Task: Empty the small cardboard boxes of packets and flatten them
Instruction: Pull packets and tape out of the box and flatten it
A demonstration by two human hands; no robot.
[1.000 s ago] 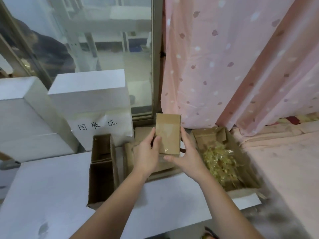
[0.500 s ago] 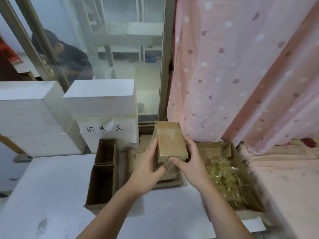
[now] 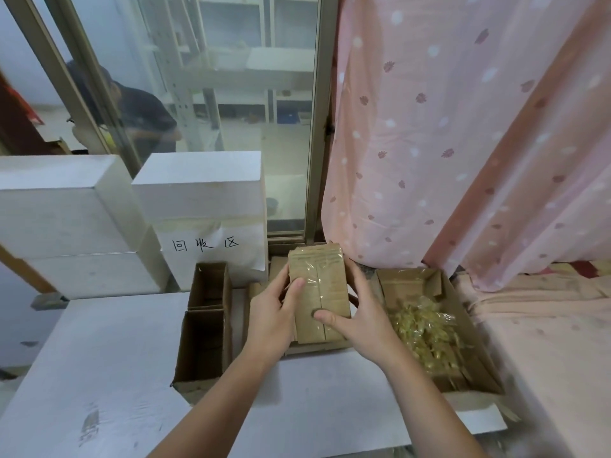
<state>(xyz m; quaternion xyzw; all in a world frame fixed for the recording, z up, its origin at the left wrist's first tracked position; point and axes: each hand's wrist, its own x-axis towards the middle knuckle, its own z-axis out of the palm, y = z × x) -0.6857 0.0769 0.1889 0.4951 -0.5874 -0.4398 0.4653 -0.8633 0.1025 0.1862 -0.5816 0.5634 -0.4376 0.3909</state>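
Observation:
A small brown cardboard box [image 3: 319, 285], sealed with clear tape along its seam, is held between both hands above the table. My left hand [image 3: 272, 314] grips its left side with the thumb on the taped face. Along the right side my right hand [image 3: 358, 317] holds it, thumb pressed near the lower end of the seam. Flattened cardboard [image 3: 317, 347] lies under the box. To the right, an open cardboard box [image 3: 479, 375] contains several clear packets with yellowish contents [image 3: 426, 332].
Two open, empty cardboard boxes [image 3: 205, 325] stand left of my hands on the white table [image 3: 99, 375]. White boxes [image 3: 201, 193], one with a handwritten label, are stacked behind. A glass partition, with a person behind it, and a pink curtain [image 3: 446, 143] close the back.
The small box has been turned in my hands, so its taped seam now faces me and it lies lower. My right thumb has moved onto the seam.

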